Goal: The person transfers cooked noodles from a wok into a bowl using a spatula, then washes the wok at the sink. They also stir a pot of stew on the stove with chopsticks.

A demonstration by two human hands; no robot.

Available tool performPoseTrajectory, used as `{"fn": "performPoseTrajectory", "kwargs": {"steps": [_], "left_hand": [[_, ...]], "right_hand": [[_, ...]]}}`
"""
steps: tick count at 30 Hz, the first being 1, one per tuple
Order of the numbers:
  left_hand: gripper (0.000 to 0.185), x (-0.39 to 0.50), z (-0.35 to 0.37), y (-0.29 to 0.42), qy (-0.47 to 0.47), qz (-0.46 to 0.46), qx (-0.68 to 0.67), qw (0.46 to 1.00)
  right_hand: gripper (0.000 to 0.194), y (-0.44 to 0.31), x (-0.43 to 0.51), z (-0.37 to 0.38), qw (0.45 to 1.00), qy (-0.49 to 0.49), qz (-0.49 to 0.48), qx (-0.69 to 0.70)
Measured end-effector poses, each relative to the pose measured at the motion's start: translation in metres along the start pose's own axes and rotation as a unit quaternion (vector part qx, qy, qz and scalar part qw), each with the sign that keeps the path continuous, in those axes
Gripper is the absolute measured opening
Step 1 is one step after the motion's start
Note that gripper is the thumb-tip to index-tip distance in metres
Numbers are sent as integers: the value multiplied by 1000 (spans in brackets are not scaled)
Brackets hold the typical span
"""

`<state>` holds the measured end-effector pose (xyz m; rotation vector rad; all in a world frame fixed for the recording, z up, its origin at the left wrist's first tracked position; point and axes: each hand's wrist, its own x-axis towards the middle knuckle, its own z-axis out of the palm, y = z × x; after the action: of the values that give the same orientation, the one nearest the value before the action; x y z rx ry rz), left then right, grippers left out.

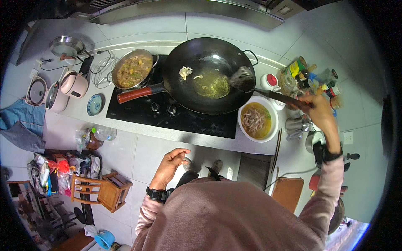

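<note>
My right hand grips the handle of a metal wok spatula. The spatula's blade rests at the right inner wall of a large black wok, blurred. Yellowish oil or broth pools in the wok's bottom, and a small pale clump of food sticks to its left side. Over the floor in front of the cooktop, my left hand is raised with nothing in it, its fingers loosely curled. Just below the wok's right rim stands a white bowl of sliced meat in yellow broth.
A steel pan of stew sits left of the wok, whose red-brown handle points left over the black cooktop. Seasoning jars and bottles crowd the right corner. Chopsticks and a cutting board lie on the right counter.
</note>
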<state>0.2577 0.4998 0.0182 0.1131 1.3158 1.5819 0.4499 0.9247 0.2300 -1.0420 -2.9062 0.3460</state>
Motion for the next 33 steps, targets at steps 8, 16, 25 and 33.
{"fn": "performPoseTrajectory", "kwargs": {"steps": [8,16,25,33], "left_hand": [[22,-27,-45,3,95,11,-32,995],[22,-34,-65,4,119,26,-42,992],[23,-19,-47,22,88,21,-13,996],[24,-2,-14,15,51,4,15,999]], "right_hand": [[18,-86,127,16,970,-124,-45,-204],[21,-63,130,108,989,-112,-73,-68],[27,-44,84,171,994,-12,-65,82],[28,-27,28,90,994,-52,-19,91]]}}
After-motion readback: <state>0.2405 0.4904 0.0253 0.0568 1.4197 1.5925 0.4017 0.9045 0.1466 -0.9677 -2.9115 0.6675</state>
